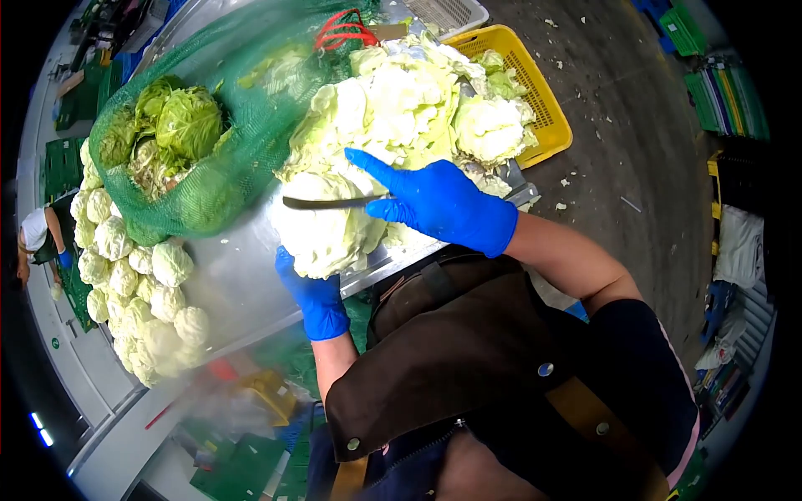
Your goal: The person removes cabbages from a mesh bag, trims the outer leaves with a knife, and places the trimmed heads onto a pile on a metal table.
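My right hand point(447, 204), in a blue glove, grips a knife point(326, 203), its index finger stretched out. The blade lies across a pale cabbage head point(322, 238) in front of me. My left hand point(311, 292), also gloved in blue, holds that cabbage from its lower left side; most of its fingers are hidden behind the head. Close beyond the cabbage lies a heap of loose pale leaves point(376, 113). A green mesh bag point(251, 138) with leafy cabbages point(188, 125) inside rests on the metal table point(242, 284).
Several trimmed cabbages point(138, 275) are piled along the table's left side. A yellow crate point(535, 92) holding leaves stands past the table's right edge. Leaf scraps lie on the floor point(618, 142). Another person point(42, 234) is at the far left.
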A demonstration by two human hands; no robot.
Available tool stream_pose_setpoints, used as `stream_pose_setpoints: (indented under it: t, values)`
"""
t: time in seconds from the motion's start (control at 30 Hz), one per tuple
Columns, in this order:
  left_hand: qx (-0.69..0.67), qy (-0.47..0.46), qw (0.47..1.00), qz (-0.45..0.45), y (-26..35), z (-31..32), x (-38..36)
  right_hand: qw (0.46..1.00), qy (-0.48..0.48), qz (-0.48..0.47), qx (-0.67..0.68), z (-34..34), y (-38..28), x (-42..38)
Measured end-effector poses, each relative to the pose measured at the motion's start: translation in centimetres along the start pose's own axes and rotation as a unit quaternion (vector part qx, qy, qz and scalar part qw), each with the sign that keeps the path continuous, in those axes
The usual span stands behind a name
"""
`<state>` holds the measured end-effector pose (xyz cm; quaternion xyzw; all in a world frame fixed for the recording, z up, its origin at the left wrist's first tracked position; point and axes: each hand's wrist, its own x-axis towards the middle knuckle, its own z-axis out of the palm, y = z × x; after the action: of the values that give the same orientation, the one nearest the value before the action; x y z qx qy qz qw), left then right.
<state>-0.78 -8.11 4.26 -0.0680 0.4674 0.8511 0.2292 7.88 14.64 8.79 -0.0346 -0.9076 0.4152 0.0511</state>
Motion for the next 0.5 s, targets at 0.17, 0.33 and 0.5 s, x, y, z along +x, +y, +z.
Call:
stream_pose_setpoints:
  t: [0.17,0.33,0.5]
  values:
    - [-0.052,-0.018,0.998,-0.014,-0.2,0.7,-0.6,0.999,-0.016,-0.032,-0.014,0.3,0.1,-0.4]
    - [0.3,-0.004,0.943,0.145,-0.7,2.2,-1.0,0.997,0.008,-0.066,-0.029,0.4,0.5,-0.4]
    - [0.498,-0.078,0.823,0.26,-0.2,2.5,-1.4,0.987,-0.022,-0.117,-0.108,-1.0,1.6,-0.1]
